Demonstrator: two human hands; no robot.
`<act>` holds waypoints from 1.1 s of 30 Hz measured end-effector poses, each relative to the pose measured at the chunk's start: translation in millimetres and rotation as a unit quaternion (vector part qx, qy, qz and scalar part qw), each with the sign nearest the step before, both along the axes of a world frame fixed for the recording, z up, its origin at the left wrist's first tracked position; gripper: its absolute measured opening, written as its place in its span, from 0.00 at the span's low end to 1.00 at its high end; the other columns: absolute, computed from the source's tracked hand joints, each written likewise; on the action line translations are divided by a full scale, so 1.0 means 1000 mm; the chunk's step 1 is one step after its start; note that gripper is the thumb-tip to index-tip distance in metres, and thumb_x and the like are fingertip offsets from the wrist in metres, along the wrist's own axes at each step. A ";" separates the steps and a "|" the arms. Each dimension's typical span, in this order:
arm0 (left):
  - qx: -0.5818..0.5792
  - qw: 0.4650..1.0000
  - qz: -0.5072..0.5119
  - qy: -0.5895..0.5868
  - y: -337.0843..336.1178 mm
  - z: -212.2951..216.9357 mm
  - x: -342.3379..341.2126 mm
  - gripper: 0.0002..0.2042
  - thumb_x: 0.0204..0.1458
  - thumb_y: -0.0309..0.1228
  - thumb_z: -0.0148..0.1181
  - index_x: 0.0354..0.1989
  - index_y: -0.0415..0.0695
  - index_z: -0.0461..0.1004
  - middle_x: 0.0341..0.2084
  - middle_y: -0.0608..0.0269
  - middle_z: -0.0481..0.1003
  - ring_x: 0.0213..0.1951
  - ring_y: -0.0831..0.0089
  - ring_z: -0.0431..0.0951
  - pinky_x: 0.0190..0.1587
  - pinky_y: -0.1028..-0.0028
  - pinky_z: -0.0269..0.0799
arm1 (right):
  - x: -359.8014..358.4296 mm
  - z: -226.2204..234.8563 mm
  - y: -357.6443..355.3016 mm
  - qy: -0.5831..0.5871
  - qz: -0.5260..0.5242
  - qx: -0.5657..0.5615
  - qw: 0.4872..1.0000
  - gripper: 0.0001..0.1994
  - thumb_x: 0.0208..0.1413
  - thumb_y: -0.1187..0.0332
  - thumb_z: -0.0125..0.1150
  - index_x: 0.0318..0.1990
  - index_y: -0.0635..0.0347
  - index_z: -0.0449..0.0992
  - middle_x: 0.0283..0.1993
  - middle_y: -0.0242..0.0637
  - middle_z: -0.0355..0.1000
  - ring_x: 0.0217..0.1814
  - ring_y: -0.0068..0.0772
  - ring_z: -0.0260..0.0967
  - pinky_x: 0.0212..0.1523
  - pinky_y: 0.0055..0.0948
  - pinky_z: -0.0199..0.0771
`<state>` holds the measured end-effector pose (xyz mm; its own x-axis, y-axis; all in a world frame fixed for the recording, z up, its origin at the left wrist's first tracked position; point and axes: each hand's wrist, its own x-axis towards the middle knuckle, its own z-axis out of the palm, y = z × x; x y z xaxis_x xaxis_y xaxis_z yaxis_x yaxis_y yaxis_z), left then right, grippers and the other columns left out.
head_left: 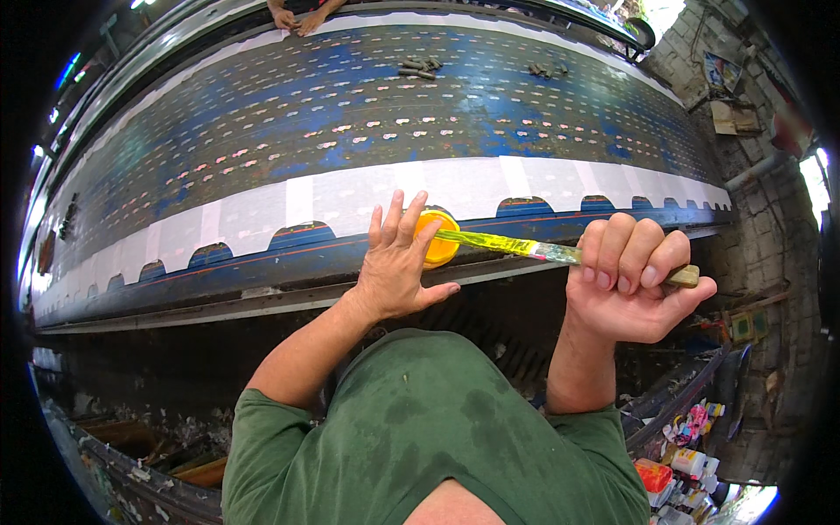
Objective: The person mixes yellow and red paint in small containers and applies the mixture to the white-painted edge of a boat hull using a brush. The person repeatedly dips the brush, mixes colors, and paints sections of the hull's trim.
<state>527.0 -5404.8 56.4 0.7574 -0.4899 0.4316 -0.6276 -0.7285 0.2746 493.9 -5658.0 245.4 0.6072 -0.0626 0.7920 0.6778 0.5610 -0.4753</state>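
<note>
My right hand (pixel 632 276) is closed around the wooden-ended handle of a long, flat, spatula-like tool (pixel 499 243). Bright yellow covers the tool's far half, and its tip reaches over a round orange-yellow cup or lid (pixel 444 251). Beside that round thing is my left hand (pixel 392 267), fingers stretched out and thumb apart. Its fingertips overlap the round thing's left edge and the tool's tip; whether they touch either, I cannot tell. White cloth (pixel 350 194) with scalloped cutouts lies along the table's near side, just beyond my left fingers.
The long, blue-and-dark table (pixel 262 131) carries rows of small pale marks. Dark cylinders (pixel 420 67) lie on it in small groups. Another person's hands (pixel 302 19) are at its far edge. Several containers (pixel 687 464) crowd the lower right, near a paved floor (pixel 744 184).
</note>
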 end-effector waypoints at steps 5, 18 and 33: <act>0.133 0.991 0.004 -0.007 0.009 0.020 0.003 0.49 0.58 0.73 0.65 0.76 0.44 0.73 0.87 0.45 0.49 0.89 0.42 0.36 0.86 0.36 0.25 | -0.001 -0.005 -0.003 0.000 0.001 0.004 1.000 0.32 0.81 0.33 0.40 0.32 0.49 0.65 0.22 0.25 0.56 0.22 0.23 0.51 0.23 0.27 0.59; 0.312 0.943 -0.115 -0.022 0.044 0.064 0.028 0.36 0.56 0.61 0.74 0.69 0.55 0.81 0.87 0.51 0.52 0.89 0.49 0.39 0.88 0.38 0.25 | 0.011 -0.023 0.011 0.010 0.027 -0.030 0.999 0.35 0.78 0.27 0.40 0.32 0.50 0.64 0.23 0.27 0.59 0.22 0.25 0.55 0.24 0.28 0.60; -0.078 0.975 -0.199 0.060 0.038 0.088 0.033 0.35 0.52 0.46 0.83 0.69 0.53 0.78 0.82 0.51 0.63 0.86 0.41 0.51 0.85 0.39 0.45 | 0.027 -0.011 0.026 0.034 0.084 -0.090 0.992 0.34 0.77 0.30 0.52 0.32 0.54 0.65 0.25 0.31 0.61 0.24 0.25 0.55 0.27 0.29 0.61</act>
